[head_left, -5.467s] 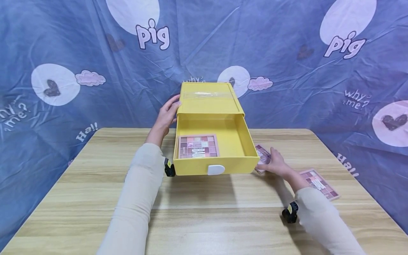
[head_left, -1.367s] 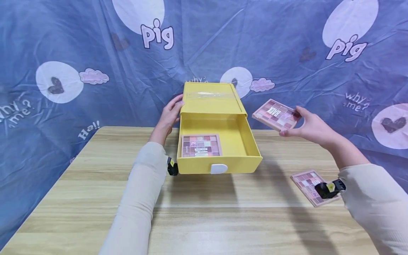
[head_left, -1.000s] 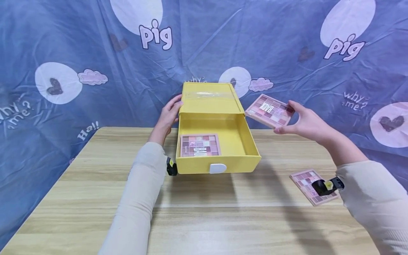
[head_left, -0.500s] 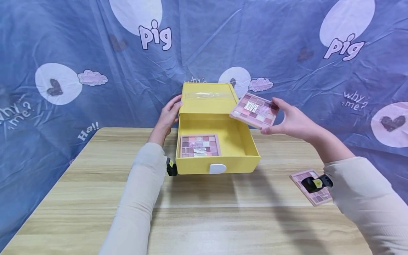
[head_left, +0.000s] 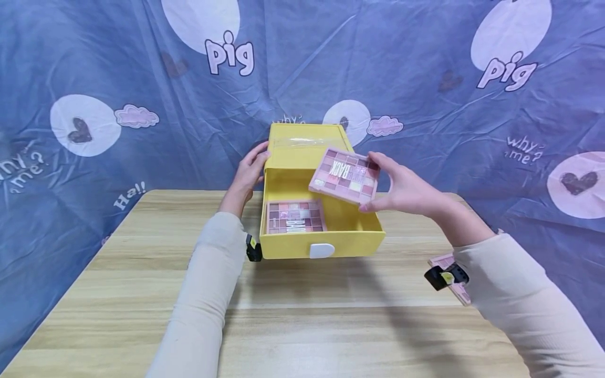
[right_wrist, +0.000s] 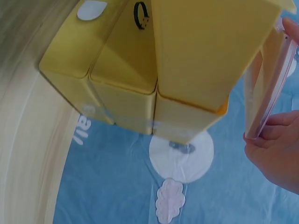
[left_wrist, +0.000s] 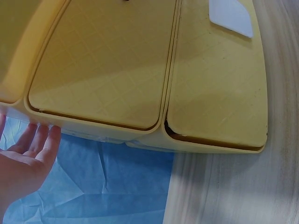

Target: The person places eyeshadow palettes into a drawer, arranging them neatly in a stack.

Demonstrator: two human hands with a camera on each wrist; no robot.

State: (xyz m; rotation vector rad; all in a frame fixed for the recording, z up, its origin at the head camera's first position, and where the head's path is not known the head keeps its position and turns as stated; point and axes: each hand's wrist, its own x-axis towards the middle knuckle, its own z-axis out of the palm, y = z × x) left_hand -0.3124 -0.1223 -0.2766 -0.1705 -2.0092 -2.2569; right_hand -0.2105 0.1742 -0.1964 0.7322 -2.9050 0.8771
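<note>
A yellow drawer cabinet [head_left: 295, 157] stands on the table with its top drawer [head_left: 283, 248] pulled out. Inside that drawer, at the left, lies one eyeshadow palette [head_left: 295, 216]. My right hand [head_left: 404, 190] pinches a second eyeshadow palette [head_left: 347, 176] by its right end, thumb below and fingers above. This palette is tilted over the drawer's right part. My left hand [head_left: 248, 173] rests against the cabinet's upper left side; in the left wrist view, the fingers [left_wrist: 49, 144] lie straight against it.
A third palette [head_left: 459, 294] lies on the table [head_left: 302, 336] at the right, mostly covered by the right wrist camera and sleeve. Below the pulled-out drawer are two closed drawers [left_wrist: 98, 60] in the left wrist view. A blue printed cloth [head_left: 189, 136] hangs behind.
My right hand has lifted the second palette from the table right of the cabinet and carried it left, from beside the drawer to over it. The left hand has stayed at the cabinet's side.
</note>
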